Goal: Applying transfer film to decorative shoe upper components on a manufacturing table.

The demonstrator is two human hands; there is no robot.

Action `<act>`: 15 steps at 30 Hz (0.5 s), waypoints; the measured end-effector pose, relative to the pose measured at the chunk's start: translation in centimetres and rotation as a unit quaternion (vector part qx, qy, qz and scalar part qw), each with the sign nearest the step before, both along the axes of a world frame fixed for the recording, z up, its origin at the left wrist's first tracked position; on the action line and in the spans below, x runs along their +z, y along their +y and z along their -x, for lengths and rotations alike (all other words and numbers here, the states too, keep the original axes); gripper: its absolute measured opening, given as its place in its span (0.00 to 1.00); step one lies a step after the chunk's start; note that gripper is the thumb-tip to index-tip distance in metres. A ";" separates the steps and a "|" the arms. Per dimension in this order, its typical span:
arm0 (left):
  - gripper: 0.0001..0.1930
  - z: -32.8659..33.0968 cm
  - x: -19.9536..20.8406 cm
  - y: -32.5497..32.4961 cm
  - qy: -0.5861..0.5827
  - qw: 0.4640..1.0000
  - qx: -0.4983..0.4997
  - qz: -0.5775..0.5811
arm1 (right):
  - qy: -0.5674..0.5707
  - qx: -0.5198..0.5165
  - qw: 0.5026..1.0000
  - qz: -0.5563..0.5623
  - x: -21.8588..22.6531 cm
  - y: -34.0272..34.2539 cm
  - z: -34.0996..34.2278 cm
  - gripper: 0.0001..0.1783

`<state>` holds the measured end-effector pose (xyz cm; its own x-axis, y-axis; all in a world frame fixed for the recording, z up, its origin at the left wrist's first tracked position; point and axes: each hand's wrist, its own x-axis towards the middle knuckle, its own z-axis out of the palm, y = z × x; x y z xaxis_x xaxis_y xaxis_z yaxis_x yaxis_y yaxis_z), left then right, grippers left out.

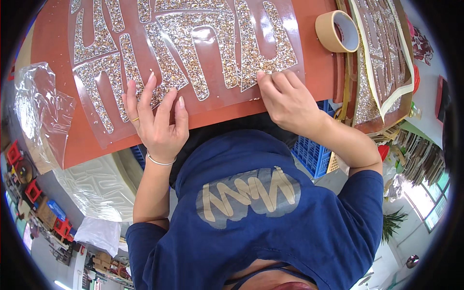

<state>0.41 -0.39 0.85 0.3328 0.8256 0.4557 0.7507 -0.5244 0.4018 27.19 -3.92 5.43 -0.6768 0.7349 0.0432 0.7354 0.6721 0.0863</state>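
A transparent plastic sheet [102,133] lies on the reddish-brown table, carrying curved rhinestone panels [222,36] in gold, silver and brown. My left hand [162,126] rests at the sheet's near edge, fingers spread, the tips over one of the panels. It wears a ring and a bangle and grips nothing. At the lower right corner of a panel, my right hand [288,102] is closed, with thumb and fingertips pressed together. Whatever may be between those fingertips is too small or hidden to make out.
A roll of beige tape [337,31] stands at the table's right. Beyond it lies another rhinestone sheet [382,53] with pale strips along its edges. Crumpled transparent plastic [43,113] hangs at the left edge. Blue crates [311,155] sit below the table.
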 end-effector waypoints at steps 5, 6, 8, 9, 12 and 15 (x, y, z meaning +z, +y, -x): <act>0.09 0.0 -0.1 -0.1 -0.008 1.000 0.004 -0.004 | 0.101 -0.058 0.989 0.096 0.5 1.4 -1.1 0.15; 0.09 0.0 0.0 -0.1 -0.011 1.000 0.005 -0.002 | 0.196 -0.088 0.972 0.095 0.3 1.7 -1.5 0.13; 0.09 -0.1 -0.3 0.0 -0.018 1.000 0.002 -0.007 | 0.262 -0.114 0.955 0.074 -0.2 0.5 -1.1 0.14; 0.09 -0.2 -0.4 0.0 -0.026 1.000 -0.003 -0.010 | 0.328 -0.141 0.932 0.054 -0.2 -0.1 -0.8 0.15; 0.09 0.3 -0.4 -0.3 -0.026 1.000 0.000 -0.009 | 0.298 -0.273 0.911 -0.077 1.2 -1.3 -4.1 0.11; 0.09 0.2 -0.3 -0.2 -0.029 1.000 -0.003 -0.004 | 0.222 -0.471 0.842 -0.144 2.3 -4.2 -10.0 0.05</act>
<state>0.24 -0.58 0.58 0.3109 0.8198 0.4809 0.7237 -0.5322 0.4395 37.22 -8.08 7.75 0.3297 0.8517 0.4073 0.9330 -0.2282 -0.2782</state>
